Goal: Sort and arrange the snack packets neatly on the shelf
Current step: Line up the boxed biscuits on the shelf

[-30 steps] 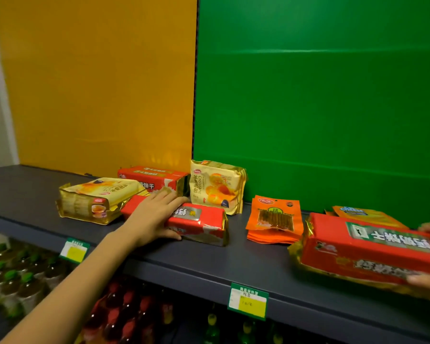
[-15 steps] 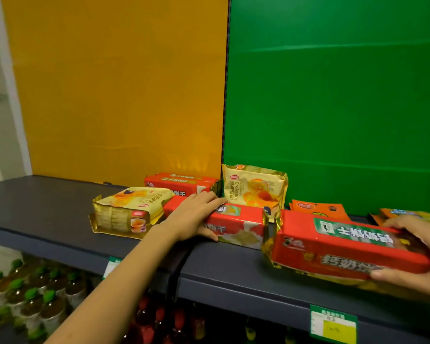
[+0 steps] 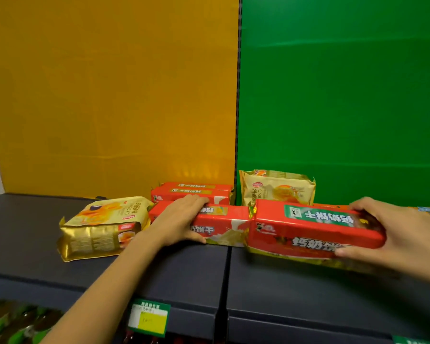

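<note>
Two bare hands in shot. The left hand comes with a long, slim, bare forearm, uncovered right down to the bottom edge of the frame. The right hand shows only to its bare wrist, cut off by the right edge.

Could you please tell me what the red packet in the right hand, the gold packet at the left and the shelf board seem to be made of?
Red packet in the right hand: probably glossy plastic film, with shiny highlights and a crinkled gold edge. Gold packet: likely metallised film, reflective and creased. Shelf board: dark, matte, perhaps painted metal; unclear.
</note>
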A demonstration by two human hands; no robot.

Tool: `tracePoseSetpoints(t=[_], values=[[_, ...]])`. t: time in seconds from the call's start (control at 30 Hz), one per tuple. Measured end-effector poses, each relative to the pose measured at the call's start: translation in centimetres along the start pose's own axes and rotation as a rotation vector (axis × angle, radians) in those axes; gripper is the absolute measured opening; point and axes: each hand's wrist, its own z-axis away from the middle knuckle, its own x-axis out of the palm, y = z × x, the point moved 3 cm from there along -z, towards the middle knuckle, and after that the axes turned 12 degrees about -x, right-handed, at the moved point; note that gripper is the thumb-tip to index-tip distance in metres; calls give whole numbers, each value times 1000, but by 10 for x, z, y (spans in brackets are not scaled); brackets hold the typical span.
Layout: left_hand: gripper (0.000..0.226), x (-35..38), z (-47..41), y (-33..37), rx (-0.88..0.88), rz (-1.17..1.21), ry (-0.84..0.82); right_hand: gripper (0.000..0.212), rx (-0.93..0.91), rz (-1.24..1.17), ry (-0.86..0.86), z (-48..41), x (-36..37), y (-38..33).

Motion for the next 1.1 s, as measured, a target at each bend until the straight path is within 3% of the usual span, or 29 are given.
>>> tracePoseSetpoints(t=[0.1, 0.17, 0.27, 0.43, 0.57, 0.67, 0.77, 0.97, 1.1], values=[[96, -1, 0, -23, -27, -33, 38, 80, -82, 50, 56, -25, 7, -12], [110, 2, -1, -38, -54, -93, 55, 81, -106, 29, 43, -37, 18, -25], [114, 9, -2, -53, -101, -99, 59, 88, -163, -13, -12, -51, 44, -52], [77, 13, -19, -62, -95, -50, -4, 78, -172, 3, -164, -73, 75, -99], [58, 7, -26, -73, -161, 266, -102, 75, -154, -12, -163, -93, 89, -122], [51, 0, -26, -87, -268, 365, 25, 79, -149, -42, -128, -109, 96, -137], [44, -1, -24, -112, -486, 441, 141, 84, -140, 19, -95, -123, 103, -152], [48, 1, -13, -122, -719, 1085, 12, 90, -110, 140, 14, -141, 118, -175], [57, 5, -7, -119, -760, 1242, -57, 114, 2, 64, 213, -142, 121, -177]])
